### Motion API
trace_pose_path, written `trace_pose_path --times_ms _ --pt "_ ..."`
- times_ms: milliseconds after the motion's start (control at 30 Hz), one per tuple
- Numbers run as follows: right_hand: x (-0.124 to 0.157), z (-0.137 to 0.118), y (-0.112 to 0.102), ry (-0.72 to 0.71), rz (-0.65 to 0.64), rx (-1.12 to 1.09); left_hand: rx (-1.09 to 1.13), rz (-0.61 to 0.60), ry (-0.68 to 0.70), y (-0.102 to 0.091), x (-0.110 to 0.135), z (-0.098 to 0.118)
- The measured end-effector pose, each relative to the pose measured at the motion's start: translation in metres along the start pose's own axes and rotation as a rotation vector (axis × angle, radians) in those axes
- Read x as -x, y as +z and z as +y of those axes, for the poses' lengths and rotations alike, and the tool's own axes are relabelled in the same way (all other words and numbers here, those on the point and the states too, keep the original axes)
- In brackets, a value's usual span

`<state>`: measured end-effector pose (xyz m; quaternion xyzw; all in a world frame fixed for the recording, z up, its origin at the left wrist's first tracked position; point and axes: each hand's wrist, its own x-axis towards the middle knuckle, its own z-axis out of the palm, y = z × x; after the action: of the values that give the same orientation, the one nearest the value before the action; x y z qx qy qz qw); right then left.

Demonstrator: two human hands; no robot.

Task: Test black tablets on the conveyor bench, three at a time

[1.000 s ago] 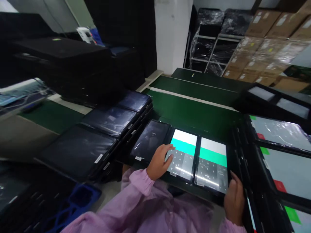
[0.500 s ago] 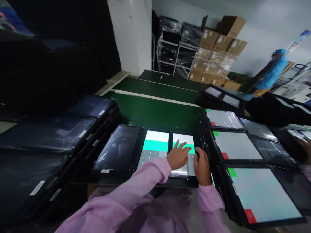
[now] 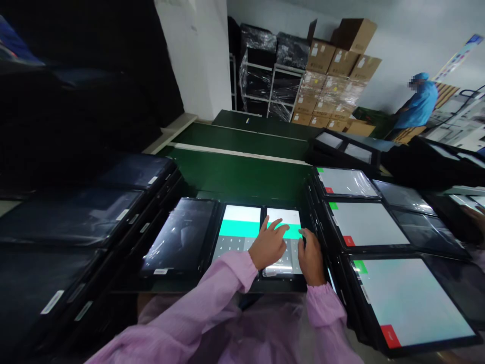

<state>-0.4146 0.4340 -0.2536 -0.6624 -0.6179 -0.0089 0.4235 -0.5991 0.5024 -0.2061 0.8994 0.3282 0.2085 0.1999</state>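
Note:
In the head view my left hand (image 3: 268, 245) hovers over, or touches, a lit tablet (image 3: 291, 265) with a white, turquoise and grey keypad screen. Its fingers are spread and hold nothing. Along that tablet's right side is my right hand (image 3: 312, 259), fingers bent but apart, their tips by the screen's right edge; whether they touch the glass I cannot tell. Just left lies a second lit tablet (image 3: 241, 228) with the same keypad screen, partly behind my left sleeve. Beyond it is a dark tablet (image 3: 179, 235) with a white label at its lower edge.
Stacks of dark tablets (image 3: 71, 215) stand on the left. On the right are stacked tablets (image 3: 373, 225) with pale screens and green and red corner patches. A green bench (image 3: 242, 174) stretches behind. Cardboard boxes (image 3: 320, 56) and a person in blue (image 3: 419, 103) are farther back.
The view has shifted slightly, so most things sit a little farther left. Both hands stay over the same tablet, with little visible change in their fingers.

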Motion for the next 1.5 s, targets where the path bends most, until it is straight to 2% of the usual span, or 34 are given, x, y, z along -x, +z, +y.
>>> trace_pose_path --times_ms 133,233,367,433,533,667,800,967,1100,1300,1367,1500 --pt "0.009 -0.012 -0.008 0.028 -0.003 -0.042 0.040 0.038 -0.101 -0.017 0.027 -0.012" --pt "0.017 -0.029 -0.007 0.007 -0.061 -0.091 0.040 0.065 -0.128 -0.025 0.045 -0.019" --pt "0.023 -0.051 0.007 -0.072 -0.202 -0.118 0.039 0.067 -0.134 -0.027 0.059 -0.018" --pt "0.024 -0.057 0.012 -0.096 -0.232 -0.094 0.042 0.065 -0.123 -0.024 0.061 -0.016" --pt "0.021 -0.051 0.010 -0.086 -0.208 -0.071 0.037 0.049 -0.071 -0.013 0.062 -0.014" --pt "0.007 -0.028 0.001 -0.006 -0.082 -0.010 0.008 0.025 -0.026 -0.004 0.063 -0.013" --pt "-0.003 -0.012 0.004 0.002 -0.074 0.008 0.014 0.064 -0.067 -0.014 0.070 -0.015" --pt "-0.001 -0.012 0.011 -0.018 -0.104 -0.015 -0.007 0.135 -0.143 -0.030 0.087 -0.029" --pt "-0.001 -0.009 0.009 0.046 -0.058 -0.014 -0.012 0.190 -0.204 -0.035 0.100 -0.042" --pt "0.000 -0.014 0.004 0.032 -0.100 -0.069 -0.012 0.210 -0.248 -0.035 0.107 -0.055" --pt "0.008 -0.016 -0.003 0.080 -0.070 -0.089 -0.026 0.225 -0.249 -0.036 0.106 -0.060" --pt "0.037 -0.014 -0.014 0.293 0.027 -0.175 -0.073 0.211 -0.228 -0.040 0.100 -0.068"
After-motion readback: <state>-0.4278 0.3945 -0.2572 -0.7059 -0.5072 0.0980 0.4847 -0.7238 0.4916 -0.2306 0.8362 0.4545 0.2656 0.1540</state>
